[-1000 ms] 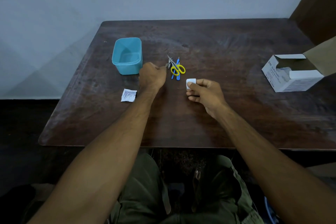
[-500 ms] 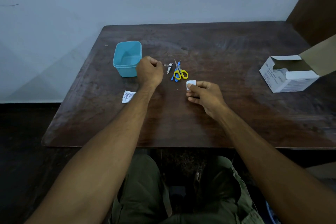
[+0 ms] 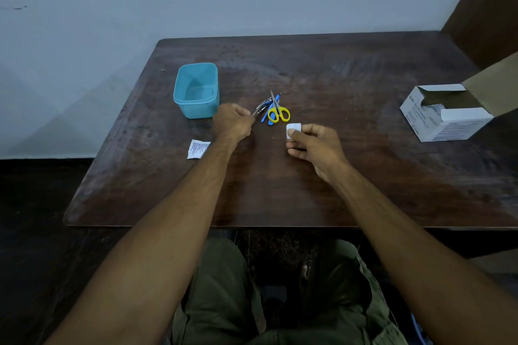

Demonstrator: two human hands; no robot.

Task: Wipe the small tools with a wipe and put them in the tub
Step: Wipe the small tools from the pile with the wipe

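Head view. Your left hand (image 3: 234, 123), fingers curled, pinches the near end of a slim metal tool (image 3: 259, 109) at centre frame. What kind of tool it is cannot be told. Its long axis runs from your fingertips up and to the right, into the small pile of tools. In that pile lie the yellow-handled scissors (image 3: 277, 112), blades pointing toward the top of the frame, and a blue tool (image 3: 269, 113) beneath them. Whether the metal tool is off the table (image 3: 336, 70) or touching it cannot be told.

Your right hand (image 3: 311, 145) is just right of and below the pile, fingers curled, thumb and forefinger pinching a small white wipe (image 3: 293, 129). The wipe faces left toward the tool, with a short gap between them. The left hand is nearer the tool. The right need only travel left, or the left bring the tool down and right.

The blue tub (image 3: 196, 89) stands just upper left of your left hand, mouth open and nothing visible inside, so no tool appears deposited yet. A torn sachet (image 3: 197, 149) lies at lower left, beside your left forearm. An open cardboard box (image 3: 445, 115) sits well apart at the right edge. Bare wood lies between your hands and the near table edge, leaving room to wipe there.
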